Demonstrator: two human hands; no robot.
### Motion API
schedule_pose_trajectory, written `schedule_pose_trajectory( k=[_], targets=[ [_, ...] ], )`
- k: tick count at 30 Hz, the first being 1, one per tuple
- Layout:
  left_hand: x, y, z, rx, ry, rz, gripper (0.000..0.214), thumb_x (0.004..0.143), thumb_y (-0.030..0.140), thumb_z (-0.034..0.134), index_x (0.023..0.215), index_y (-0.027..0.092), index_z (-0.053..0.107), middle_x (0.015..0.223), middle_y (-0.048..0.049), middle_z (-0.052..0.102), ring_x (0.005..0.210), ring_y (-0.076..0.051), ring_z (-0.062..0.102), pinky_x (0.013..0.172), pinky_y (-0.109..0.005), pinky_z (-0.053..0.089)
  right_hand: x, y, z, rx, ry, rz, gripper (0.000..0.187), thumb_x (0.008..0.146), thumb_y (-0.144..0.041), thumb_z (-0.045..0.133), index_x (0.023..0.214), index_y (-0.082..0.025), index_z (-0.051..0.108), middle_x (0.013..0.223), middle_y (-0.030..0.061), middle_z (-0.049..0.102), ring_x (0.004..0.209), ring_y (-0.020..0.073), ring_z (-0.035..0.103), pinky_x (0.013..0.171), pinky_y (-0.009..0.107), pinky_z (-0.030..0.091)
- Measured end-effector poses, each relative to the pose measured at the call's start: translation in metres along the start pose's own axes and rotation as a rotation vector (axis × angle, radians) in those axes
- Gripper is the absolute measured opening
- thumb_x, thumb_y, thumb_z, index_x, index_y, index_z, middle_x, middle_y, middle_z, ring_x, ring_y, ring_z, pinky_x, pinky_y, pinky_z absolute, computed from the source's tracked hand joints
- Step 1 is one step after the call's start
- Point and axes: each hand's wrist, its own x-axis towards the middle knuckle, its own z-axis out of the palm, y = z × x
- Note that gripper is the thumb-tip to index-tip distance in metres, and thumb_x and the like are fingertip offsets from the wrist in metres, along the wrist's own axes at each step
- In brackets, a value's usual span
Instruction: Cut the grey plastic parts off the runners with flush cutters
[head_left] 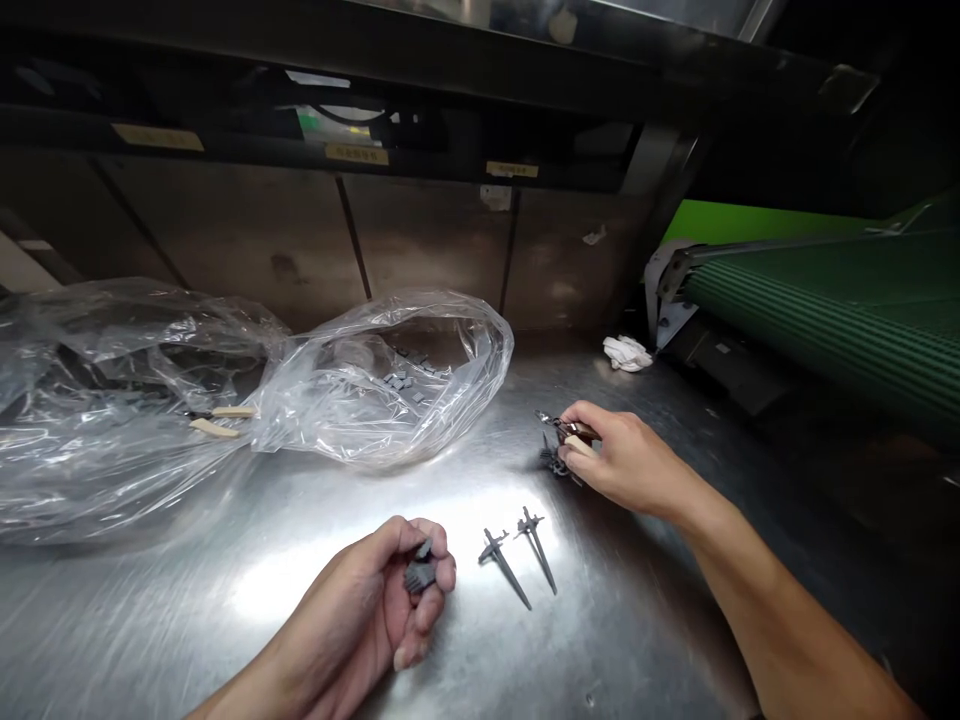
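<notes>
My left hand (390, 590) is closed on a small grey plastic part (420, 577), pinched between thumb and fingers; a second grey bit shows just above it. My right hand (622, 460) grips a pair of nippers (581, 445) with pale handles, the metal jaws pointing left. Right below those jaws is a cluster of dark grey plastic pieces (551, 458); whether my fingers hold any of them I cannot tell. Between my hands, two thin grey sword-shaped plastic pieces (506, 570) (538, 550) lie side by side on the metal table (600, 650).
An open clear plastic bag (390, 450) with several small grey parts lies behind my left hand. Further left, another clear bag (97, 480) has a pale-handled tool (217, 420) on it. A crumpled white cloth (627, 353) sits near the green conveyor belt (825, 300) at right.
</notes>
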Motion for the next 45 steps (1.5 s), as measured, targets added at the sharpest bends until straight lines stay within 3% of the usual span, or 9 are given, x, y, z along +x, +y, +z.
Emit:
schedule_pose_trajectory(
  k=[4, 12, 15, 21, 26, 31, 36, 41, 45],
  targets=[
    [0.001, -0.001, 0.0, 0.021, -0.043, -0.027, 0.027, 0.092, 0.032, 0.052, 0.076, 0.013, 0.063, 0.069, -0.0045, 0.06, 0.041, -0.007, 0.044, 0.032, -0.017, 0.037, -0.001, -0.007, 0.006, 0.191, 0.046, 0.038, 0.019, 0.082, -0.035, 0.062, 0.094, -0.021, 0.06, 0.075, -0.0014, 0.062, 0.066, 0.0141, 0.054, 0.062, 0.027, 0.041],
    [0.0, -0.001, 0.004, 0.188, 0.016, 0.035, 0.019, 0.089, 0.025, 0.06, 0.106, 0.017, 0.063, 0.074, 0.0021, 0.054, 0.046, -0.006, 0.033, 0.035, -0.016, 0.02, -0.013, -0.03, 0.031, 0.672, -0.189, 0.068, 0.027, 0.082, -0.043, 0.069, 0.092, -0.019, 0.061, 0.069, -0.0035, 0.055, 0.062, 0.0116, 0.049, 0.057, 0.024, 0.042],
    [0.002, 0.0, 0.002, 0.396, 0.041, 0.174, 0.029, 0.095, 0.037, 0.053, 0.119, 0.022, 0.059, 0.062, 0.007, 0.046, 0.045, -0.006, 0.025, 0.04, -0.018, 0.018, -0.019, -0.039, 0.033, 0.683, -0.274, 0.024, 0.022, 0.084, -0.04, 0.07, 0.091, -0.02, 0.061, 0.071, -0.0033, 0.056, 0.064, 0.0112, 0.049, 0.058, 0.023, 0.041],
    [0.007, -0.003, 0.003, 0.821, -0.093, 0.505, 0.027, 0.094, 0.04, 0.058, 0.107, 0.019, 0.07, 0.089, -0.0021, 0.066, 0.087, -0.015, 0.057, 0.082, -0.026, 0.042, -0.029, -0.058, 0.037, 0.678, -0.429, -0.092, 0.012, 0.085, -0.032, 0.069, 0.088, -0.02, 0.065, 0.079, -0.0019, 0.063, 0.072, 0.0125, 0.057, 0.066, 0.023, 0.047],
    [0.007, -0.001, 0.003, 0.898, 0.003, 0.502, 0.027, 0.094, 0.038, 0.056, 0.088, 0.015, 0.069, 0.082, -0.0021, 0.064, 0.081, -0.015, 0.054, 0.076, -0.025, 0.041, -0.031, -0.054, 0.039, 0.479, -0.159, -0.223, 0.006, 0.088, -0.024, 0.063, 0.093, -0.022, 0.064, 0.078, -0.0031, 0.065, 0.067, 0.0107, 0.057, 0.062, 0.022, 0.046],
    [0.009, 0.005, 0.0, 0.575, -0.026, 0.188, 0.025, 0.09, 0.041, 0.06, 0.09, 0.016, 0.064, 0.071, 0.0034, 0.05, 0.053, -0.007, 0.029, 0.047, -0.022, 0.018, -0.029, -0.044, 0.042, 0.29, 0.117, -0.375, 0.011, 0.087, -0.016, 0.061, 0.096, -0.022, 0.063, 0.078, -0.0036, 0.065, 0.067, 0.0106, 0.058, 0.065, 0.023, 0.045],
    [0.011, 0.006, -0.003, 0.406, -0.041, 0.11, 0.023, 0.092, 0.035, 0.057, 0.079, 0.016, 0.057, 0.06, 0.0052, 0.043, 0.049, -0.006, 0.023, 0.045, -0.022, 0.013, -0.027, -0.04, 0.043, 0.23, 0.188, -0.393, 0.013, 0.086, -0.016, 0.061, 0.098, -0.022, 0.063, 0.077, -0.0034, 0.063, 0.065, 0.0108, 0.055, 0.063, 0.023, 0.044],
    [0.011, 0.007, -0.006, 0.359, -0.038, 0.096, 0.022, 0.092, 0.036, 0.061, 0.087, 0.014, 0.059, 0.075, -0.0006, 0.057, 0.05, -0.005, 0.028, 0.045, -0.021, 0.017, -0.024, -0.036, 0.039, 0.207, 0.274, -0.27, 0.007, 0.087, -0.023, 0.062, 0.094, -0.021, 0.064, 0.064, -0.006, 0.054, 0.053, 0.0097, 0.045, 0.052, 0.024, 0.037],
    [0.009, 0.007, -0.005, 0.356, -0.019, 0.09, 0.025, 0.091, 0.036, 0.064, 0.084, 0.013, 0.061, 0.069, 0.0012, 0.053, 0.05, -0.004, 0.031, 0.046, -0.019, 0.021, -0.022, -0.033, 0.038, 0.129, 0.15, -0.232, 0.015, 0.086, -0.024, 0.063, 0.101, -0.023, 0.066, 0.078, -0.0031, 0.064, 0.064, 0.0128, 0.057, 0.06, 0.026, 0.042]
  ],
)
